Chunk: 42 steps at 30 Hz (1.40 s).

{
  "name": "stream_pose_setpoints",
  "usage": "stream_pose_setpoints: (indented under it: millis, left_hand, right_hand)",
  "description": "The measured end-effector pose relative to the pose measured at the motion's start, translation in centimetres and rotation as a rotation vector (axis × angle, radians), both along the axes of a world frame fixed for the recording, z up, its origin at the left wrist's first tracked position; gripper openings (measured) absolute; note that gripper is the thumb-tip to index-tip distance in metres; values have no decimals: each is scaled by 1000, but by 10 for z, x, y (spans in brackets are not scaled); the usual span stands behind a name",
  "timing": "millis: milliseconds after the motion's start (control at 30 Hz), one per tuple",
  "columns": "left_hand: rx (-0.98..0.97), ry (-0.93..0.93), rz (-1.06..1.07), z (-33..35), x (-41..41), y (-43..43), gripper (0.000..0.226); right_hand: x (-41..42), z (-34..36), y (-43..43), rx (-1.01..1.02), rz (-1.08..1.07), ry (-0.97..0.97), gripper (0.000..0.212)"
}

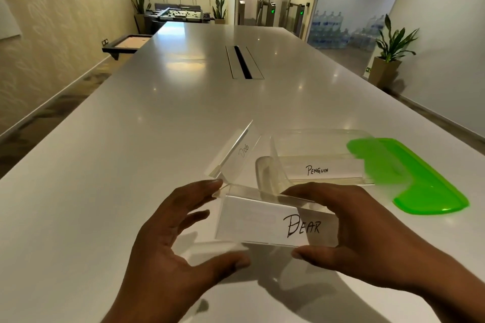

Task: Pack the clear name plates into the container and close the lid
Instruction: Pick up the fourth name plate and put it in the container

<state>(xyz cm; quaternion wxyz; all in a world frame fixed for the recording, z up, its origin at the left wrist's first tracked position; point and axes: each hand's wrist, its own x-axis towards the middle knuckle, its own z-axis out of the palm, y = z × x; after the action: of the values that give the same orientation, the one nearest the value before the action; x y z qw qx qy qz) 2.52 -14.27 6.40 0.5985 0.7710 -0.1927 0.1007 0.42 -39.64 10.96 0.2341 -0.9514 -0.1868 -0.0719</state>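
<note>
A clear name plate marked "BEAR" (262,220) is lifted just above the white table (131,152). My right hand (351,231) grips its right end between thumb and fingers. My left hand (173,238) is spread at its left end, with one fingertip touching the top corner. Beyond it a clear plate marked "DOG" (237,152) stands on the table. A plate marked "PENGUIN" (317,169) lies inside the clear container (315,139). The green lid (420,178) lies flat to the container's right.
A cable slot (242,61) runs along the middle of the long table. Beside the right wall stands a potted plant (391,52), with stacked water bottles (341,31) behind glass. A game table (178,16) stands at the far end.
</note>
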Motion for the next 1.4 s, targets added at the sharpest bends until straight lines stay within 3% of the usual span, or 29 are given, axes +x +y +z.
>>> stream_pose_setpoints:
  millis: [233,367,500,900,1400]
  left_hand:
    - [391,16,112,-32,26,13,83]
    - [762,22,225,-70,36,20,99]
    - [951,89,230,-87,40,23,113]
    - [1009,95,248,-88,42,22,113]
    - [929,79,248,-93,44,22,109]
  right_hand:
    - [12,23,-17,25,-44,-45,59]
    - [23,38,-29,26,-83,-28,55]
    - [42,45,-44,-30,-134,5,58]
    - [107,40,-94,-233,-245,86,57]
    - [120,17,-107,-392,-244,168,56]
